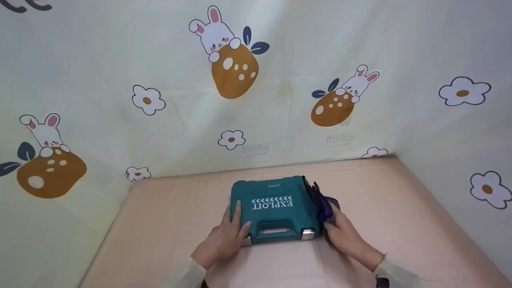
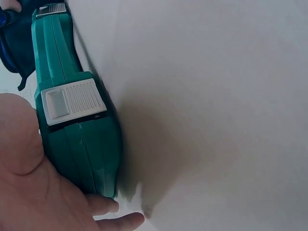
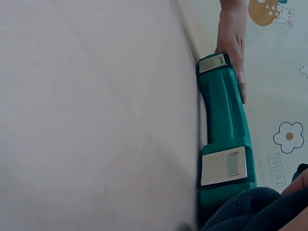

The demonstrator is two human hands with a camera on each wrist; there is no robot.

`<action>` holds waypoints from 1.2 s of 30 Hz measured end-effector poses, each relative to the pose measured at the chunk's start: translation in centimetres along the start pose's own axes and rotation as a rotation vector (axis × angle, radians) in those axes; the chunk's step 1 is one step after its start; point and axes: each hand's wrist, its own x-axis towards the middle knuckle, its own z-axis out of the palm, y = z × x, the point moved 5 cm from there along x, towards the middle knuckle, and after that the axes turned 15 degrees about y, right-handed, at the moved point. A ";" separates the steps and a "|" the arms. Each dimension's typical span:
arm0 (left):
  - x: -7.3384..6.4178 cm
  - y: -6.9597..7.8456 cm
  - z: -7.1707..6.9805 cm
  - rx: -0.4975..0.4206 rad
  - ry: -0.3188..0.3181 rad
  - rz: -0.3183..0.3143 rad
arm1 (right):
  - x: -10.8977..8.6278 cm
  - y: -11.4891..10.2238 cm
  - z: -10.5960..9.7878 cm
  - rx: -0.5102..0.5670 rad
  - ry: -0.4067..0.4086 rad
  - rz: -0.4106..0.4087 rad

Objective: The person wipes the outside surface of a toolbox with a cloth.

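A teal hard plastic tool case (image 1: 276,216) lies flat, its white EXPLOIT lettering upside down and its handle and silver latches (image 1: 307,234) on the near side. My left hand (image 1: 226,238) rests on the case's left end with fingers fairly straight over the lid and side. In the left wrist view, that hand (image 2: 43,187) lies against the end beside a latch (image 2: 74,102). With my right hand (image 1: 346,234) I grip a dark blue cloth (image 1: 326,210) against the case's right side. Soft, fuzzy fabric (image 3: 245,209) shows in the right wrist view; fingers behind it are partly hidden.
The case sits on a table with a pale pinkish cover (image 1: 180,208). A light curtain (image 1: 100,80) printed with bunnies, orange fruit and flowers stands behind the table and along both sides. A dark watch (image 1: 383,282) is on the right wrist.
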 end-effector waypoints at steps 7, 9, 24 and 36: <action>0.0 0.0 0.0 0.011 0.013 -0.017 | 1.5 -1.6 0.3 0.066 0.021 -0.047; 0.0 0.0 0.1 0.017 0.020 -0.018 | 2.1 -2.2 0.6 0.073 0.023 -0.056; 0.0 0.0 0.1 0.007 0.030 -0.021 | 5.8 -5.0 4.7 0.078 0.009 -0.148; 0.1 -0.2 0.1 0.004 0.029 -0.028 | 7.3 -7.9 8.7 -0.030 -0.026 -0.329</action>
